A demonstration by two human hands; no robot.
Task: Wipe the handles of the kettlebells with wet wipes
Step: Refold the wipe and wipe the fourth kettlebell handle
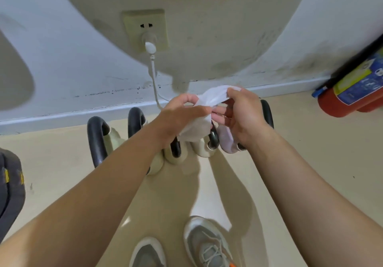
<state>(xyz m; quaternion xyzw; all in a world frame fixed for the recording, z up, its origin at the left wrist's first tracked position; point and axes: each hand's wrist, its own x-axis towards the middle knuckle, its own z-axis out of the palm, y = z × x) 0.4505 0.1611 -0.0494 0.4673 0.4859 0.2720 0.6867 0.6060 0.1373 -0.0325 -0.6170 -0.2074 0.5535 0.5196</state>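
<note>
white, thin and crumpled, the wet wipe (196,125) is held stretched between both hands, above a row of kettlebells (114,140). the left hand (180,113) pinches its lower fold with curled fingers (191,98); the right hand (242,115) pinches the upper edge between thumb and forefinger. the kettlebells stand on the smooth beige floor (300,142), with rounded cream bodies and thick looped black handles (96,142); a pale lavender kettlebell (227,142) sits just under the right hand. behind them a white cord (153,80) runs up to a square wall socket (145,28). a red cylindrical fire extinguisher (335,102) rests by the wall at right. grey mesh shoes (207,244) show below.
</note>
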